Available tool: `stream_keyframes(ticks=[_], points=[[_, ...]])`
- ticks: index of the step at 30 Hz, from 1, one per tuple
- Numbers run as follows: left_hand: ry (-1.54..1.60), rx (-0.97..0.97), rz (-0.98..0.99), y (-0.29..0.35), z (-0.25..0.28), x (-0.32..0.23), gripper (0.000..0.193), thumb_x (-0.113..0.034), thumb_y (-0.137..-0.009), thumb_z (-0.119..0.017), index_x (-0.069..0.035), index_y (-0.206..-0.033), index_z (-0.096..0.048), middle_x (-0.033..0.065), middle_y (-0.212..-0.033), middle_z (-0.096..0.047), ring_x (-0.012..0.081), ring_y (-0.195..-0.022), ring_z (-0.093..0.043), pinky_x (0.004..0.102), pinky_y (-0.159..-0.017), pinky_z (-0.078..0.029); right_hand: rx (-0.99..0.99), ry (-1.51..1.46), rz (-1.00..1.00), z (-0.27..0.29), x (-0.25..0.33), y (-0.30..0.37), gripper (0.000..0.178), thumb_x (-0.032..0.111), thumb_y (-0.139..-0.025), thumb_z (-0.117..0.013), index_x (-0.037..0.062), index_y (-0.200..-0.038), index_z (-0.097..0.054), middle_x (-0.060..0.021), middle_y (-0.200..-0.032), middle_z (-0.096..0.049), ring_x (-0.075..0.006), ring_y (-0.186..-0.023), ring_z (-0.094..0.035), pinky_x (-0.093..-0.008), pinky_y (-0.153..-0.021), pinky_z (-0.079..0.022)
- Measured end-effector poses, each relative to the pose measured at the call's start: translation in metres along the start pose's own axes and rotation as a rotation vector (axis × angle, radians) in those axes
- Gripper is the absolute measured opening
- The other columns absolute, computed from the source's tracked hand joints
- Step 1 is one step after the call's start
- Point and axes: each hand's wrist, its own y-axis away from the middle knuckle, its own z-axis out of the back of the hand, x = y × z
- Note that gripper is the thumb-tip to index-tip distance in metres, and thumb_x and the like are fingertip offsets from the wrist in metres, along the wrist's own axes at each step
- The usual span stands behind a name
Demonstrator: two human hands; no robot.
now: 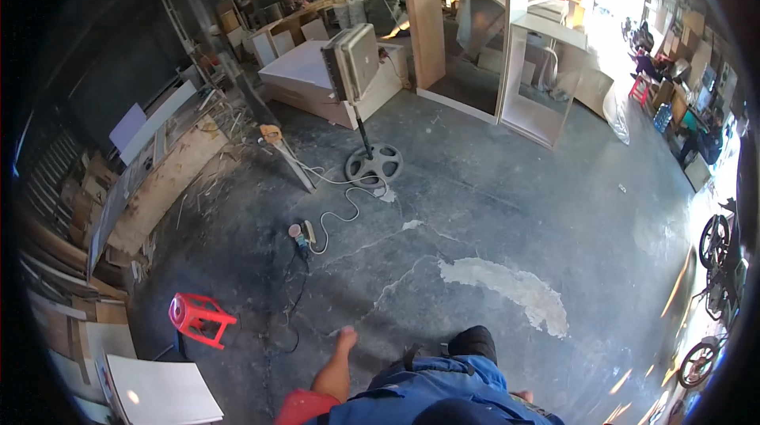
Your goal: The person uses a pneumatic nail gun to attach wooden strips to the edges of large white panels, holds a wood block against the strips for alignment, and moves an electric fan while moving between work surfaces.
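Note:
My left hand (pixel 347 336) hangs out in front of my left side, the arm in a red sleeve. It is small and its fingers do not show clearly; no held thing is visible. Of my right hand (pixel 522 396), only a bit shows beside my blue clothing, so its fingers are hidden. Both are above the grey concrete floor (pixel 475 203). Ahead and left on the floor lies a small power tool (pixel 300 241), which looks like a sander, with a pale hose or cord (pixel 348 211) running from it. A red plastic stool (pixel 203 319) lies tipped over to the left.
A floodlight-like panel (pixel 352 65) stands on a pole with a wheel-shaped base (pixel 374 165). Behind it is a wooden box frame (pixel 348 112). A tall cabinet frame (pixel 451 104) stands farther right. Scrap boards (pixel 166 180) line the left; motorbikes (pixel 715 243) line the right.

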Motion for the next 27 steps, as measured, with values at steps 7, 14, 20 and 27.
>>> stream_keyframes(ticks=[7,14,20,27], points=[[0.479,-0.122,-0.111,-0.161,0.026,-0.264,0.033,-0.022,-0.084,-0.060,-0.010,-0.114,-0.068,0.0122,-0.099,-0.072,0.0263,-0.092,-0.069,0.0380,-0.080,-0.052,0.013,0.173,-0.024,0.045,0.086,-0.077,0.026,0.035,-0.072,-0.068,0.0093,-0.066,-0.072,-0.0091,-0.067,-0.070,-0.0205,-0.062,-0.069,-0.0368,-0.061,-0.054],[0.385,0.168,-0.128,-0.190,-0.047,-0.319,0.031,-0.024,-0.090,-0.058,-0.005,-0.113,-0.067,0.0112,-0.103,-0.071,0.0213,-0.085,-0.068,0.0358,-0.076,-0.053,-0.031,0.390,0.338,0.118,0.404,-0.275,0.023,0.030,-0.074,-0.066,0.0110,-0.062,-0.070,-0.0092,-0.063,-0.069,-0.0221,-0.061,-0.068,-0.0373,-0.060,-0.054],[0.178,0.331,0.149,-0.216,-0.056,-0.381,0.025,-0.025,-0.085,-0.060,-0.007,-0.101,-0.069,0.0131,-0.096,-0.070,0.0233,-0.083,-0.068,0.0374,-0.072,-0.054,-0.245,-0.102,0.726,0.262,0.773,-0.380,0.019,0.019,-0.083,-0.064,0.0014,-0.078,-0.068,-0.0087,-0.061,-0.064,-0.0164,-0.052,-0.062,-0.0312,-0.048,-0.050],[0.001,0.390,0.184,-0.390,0.001,-0.474,0.020,-0.026,-0.079,-0.066,-0.009,-0.090,-0.070,0.0161,-0.087,-0.069,0.0272,-0.080,-0.069,0.0402,-0.070,-0.054,-0.288,-0.178,0.745,0.288,0.991,-0.441,0.022,0.021,-0.083,-0.063,0.0005,-0.078,-0.069,-0.0124,-0.065,-0.068,-0.0203,-0.058,-0.067,-0.0347,-0.059,-0.052]])
